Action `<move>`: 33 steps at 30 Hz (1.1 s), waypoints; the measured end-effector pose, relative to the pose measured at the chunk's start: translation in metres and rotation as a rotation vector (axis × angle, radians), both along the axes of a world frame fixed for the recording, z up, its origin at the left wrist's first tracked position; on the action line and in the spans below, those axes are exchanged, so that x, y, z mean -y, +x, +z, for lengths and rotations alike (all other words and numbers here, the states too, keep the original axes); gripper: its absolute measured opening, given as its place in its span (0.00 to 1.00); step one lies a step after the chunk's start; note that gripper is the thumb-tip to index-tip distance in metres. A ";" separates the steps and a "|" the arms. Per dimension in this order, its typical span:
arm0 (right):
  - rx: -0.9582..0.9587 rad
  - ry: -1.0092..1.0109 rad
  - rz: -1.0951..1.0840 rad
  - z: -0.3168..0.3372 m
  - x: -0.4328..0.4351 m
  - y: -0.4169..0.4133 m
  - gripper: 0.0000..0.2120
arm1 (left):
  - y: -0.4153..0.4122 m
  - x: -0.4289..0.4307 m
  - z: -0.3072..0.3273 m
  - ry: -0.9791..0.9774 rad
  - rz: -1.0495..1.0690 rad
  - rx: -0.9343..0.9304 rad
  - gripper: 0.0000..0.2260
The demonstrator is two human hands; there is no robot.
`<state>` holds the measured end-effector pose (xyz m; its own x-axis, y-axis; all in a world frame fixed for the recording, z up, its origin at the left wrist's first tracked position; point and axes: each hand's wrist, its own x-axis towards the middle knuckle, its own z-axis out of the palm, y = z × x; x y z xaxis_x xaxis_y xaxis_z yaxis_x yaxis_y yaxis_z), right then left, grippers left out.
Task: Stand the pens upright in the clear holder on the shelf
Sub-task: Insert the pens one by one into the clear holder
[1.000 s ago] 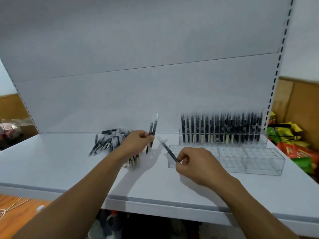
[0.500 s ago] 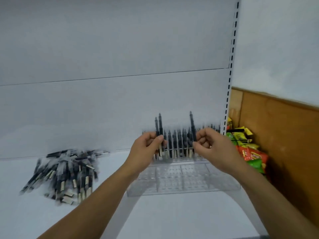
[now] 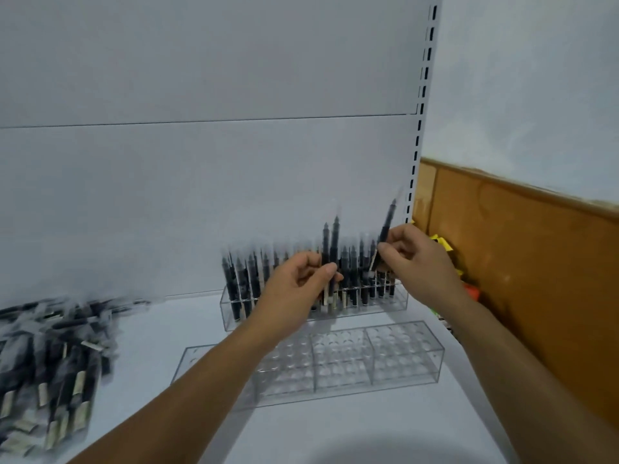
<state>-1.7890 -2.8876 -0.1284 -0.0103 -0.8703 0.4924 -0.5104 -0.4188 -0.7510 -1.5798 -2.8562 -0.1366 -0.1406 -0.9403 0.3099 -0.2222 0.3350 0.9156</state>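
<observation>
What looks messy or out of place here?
The pile of pens at the left of the shelf lies jumbled flat, not standing. The front clear holder shows no pens in it, while the back holder is packed. The pen in the right hand is tilted; the left hand holds two pens upright.

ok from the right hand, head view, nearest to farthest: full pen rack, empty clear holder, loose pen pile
1. full pen rack, just below the right hand
2. empty clear holder, in front of the rack
3. loose pen pile, far left
</observation>
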 end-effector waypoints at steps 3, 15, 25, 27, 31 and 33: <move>-0.078 -0.019 -0.026 -0.003 0.008 -0.003 0.06 | 0.001 0.003 -0.004 0.019 -0.010 -0.018 0.05; -0.387 0.054 -0.112 -0.011 0.017 -0.010 0.05 | 0.002 0.005 -0.008 0.027 -0.034 -0.003 0.06; -0.504 0.151 -0.175 -0.014 0.016 -0.010 0.11 | 0.002 0.004 -0.009 0.027 -0.040 0.019 0.08; -0.543 0.166 -0.176 -0.015 0.015 -0.008 0.13 | 0.001 0.004 -0.009 0.024 -0.040 0.026 0.08; -0.587 0.196 -0.190 -0.014 0.013 -0.006 0.13 | 0.001 0.004 -0.008 0.018 -0.041 0.040 0.07; -0.585 0.205 -0.202 -0.013 0.010 -0.009 0.11 | 0.001 0.003 -0.009 0.023 -0.035 0.049 0.07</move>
<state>-1.7981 -2.8972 -0.1412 0.0354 -0.9562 0.2906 -0.9130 -0.1492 -0.3797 -1.5783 -2.8596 -0.1452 -0.1883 -0.9412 0.2804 -0.2558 0.3227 0.9113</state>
